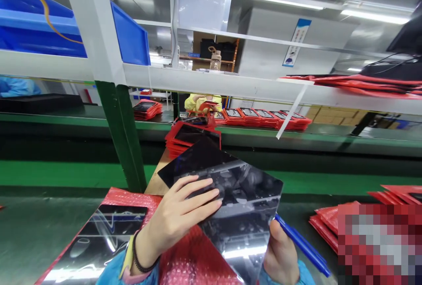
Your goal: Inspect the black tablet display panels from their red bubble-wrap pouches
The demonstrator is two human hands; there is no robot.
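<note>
A black glossy panel [245,197], like a thin screen with a smudged, reflective face, is tilted up in front of me. My left hand [187,206] lies on its face with fingers stretched out. My right hand [280,252] grips the panel's lower right edge, thumb in front and the other fingers mostly hidden. A blue pen [305,245] sticks out beside that hand toward the lower right; how it is held is hidden. Beneath are red bubble-wrap bags [184,256]. At the lower left, another black glossy panel [99,236] lies on the red wrap.
Behind the panel, a stack of red-wrapped panels [178,142] sits on a brown board. More red bags [329,221] lie at right. A green post [120,140] stands left of centre. Across the line, a person in yellow sleeves [194,102] works near red packages [250,118].
</note>
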